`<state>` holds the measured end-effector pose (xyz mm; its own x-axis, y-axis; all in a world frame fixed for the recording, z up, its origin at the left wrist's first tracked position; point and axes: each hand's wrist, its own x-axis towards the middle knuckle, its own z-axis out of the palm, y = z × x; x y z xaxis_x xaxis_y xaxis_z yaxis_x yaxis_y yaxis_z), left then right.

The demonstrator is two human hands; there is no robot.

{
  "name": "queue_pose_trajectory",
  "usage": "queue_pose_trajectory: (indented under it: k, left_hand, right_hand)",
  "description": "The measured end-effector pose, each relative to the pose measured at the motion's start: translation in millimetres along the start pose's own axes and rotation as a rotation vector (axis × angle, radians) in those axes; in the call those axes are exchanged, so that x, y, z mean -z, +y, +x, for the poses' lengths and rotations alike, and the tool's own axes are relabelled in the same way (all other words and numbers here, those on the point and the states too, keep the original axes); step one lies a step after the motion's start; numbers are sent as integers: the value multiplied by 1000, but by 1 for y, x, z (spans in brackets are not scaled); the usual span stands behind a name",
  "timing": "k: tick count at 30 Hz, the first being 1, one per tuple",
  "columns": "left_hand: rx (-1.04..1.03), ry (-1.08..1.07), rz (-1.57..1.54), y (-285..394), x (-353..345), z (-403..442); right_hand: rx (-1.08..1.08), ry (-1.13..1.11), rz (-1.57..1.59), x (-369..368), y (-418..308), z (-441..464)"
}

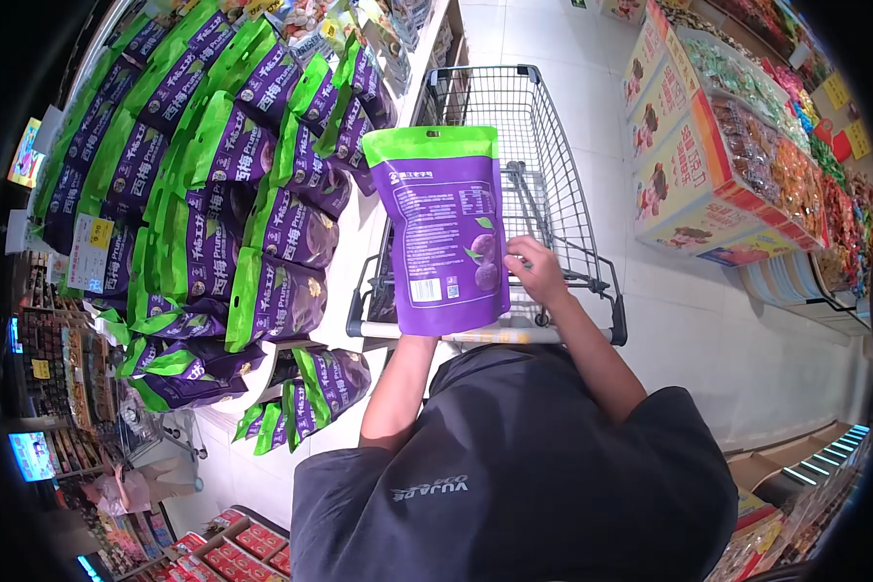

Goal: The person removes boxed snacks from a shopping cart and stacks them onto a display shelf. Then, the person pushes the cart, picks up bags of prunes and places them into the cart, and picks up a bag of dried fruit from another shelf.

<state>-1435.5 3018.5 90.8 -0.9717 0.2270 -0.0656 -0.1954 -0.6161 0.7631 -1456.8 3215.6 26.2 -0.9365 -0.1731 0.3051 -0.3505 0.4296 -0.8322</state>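
Note:
A purple pouch (441,233) with a green top is held upright above the shopping cart's handle (373,330), its printed back with text, barcode and prune pictures facing me. My left hand is hidden behind the pouch; only the forearm shows below its bottom edge. At the pouch's right edge, my right hand (536,269) has its fingers bent together against the side. Many similar purple and green prune pouches (231,145) stand in rows on the shelf display to the left.
An empty-looking wire cart (495,116) stands right in front of me. To the right is a printed cardboard bin (679,145) of wrapped sweets. Behind at the lower left, a person (124,490) is near another cart. Red boxes (247,553) sit at the bottom left.

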Motion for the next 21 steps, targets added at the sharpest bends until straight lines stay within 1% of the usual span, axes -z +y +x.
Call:
queue_pose_trajectory:
  k: [2,6,8,9,11,12,14,15,16,18,19,20,21]
  left_hand:
    - [76,-15,-116,-3,0,3]
    - [228,-43,-352,-9,3,9]
    - [298,-54,-470,-12,5,12]
    - [333,-59,-529,-14,6,13]
    - [402,-70,-647,-19,7,16]
    - [436,-78,-706,-21,8,18]
    - [467,-87,-766,-30,14,20]
    - [322,5,-552,-41,21,17]
    - [179,97,-338,-42,15,14]
    - [-21,271,-48,-55,2,17]
    - [-20,351,62,-53,-11,16]
    - [-19,431,171,-50,-23,14]
    - [-16,429,209,-43,-34,11]
  right_hand:
    - [-113,-54,14,7,-8,2]
    - [-110,-42,31,5,-1,-1]
    - [-202,6,81,3,0,-1]
    - [-203,6,81,3,-1,-1]
    - [-304,84,215,5,-5,0]
    - [-302,86,215,8,-8,0]
    - [-279,79,390,16,-15,-3]
    - [-338,-116,489,32,-20,-5]
    - [-343,-121,489,39,-31,-7]
    - [-45,-273,636,48,-47,-13]
    - [-80,-328,623,51,-48,-14]
    - [-81,-333,622,53,-46,-16]
    - [-130,-275,668,55,-42,-21]
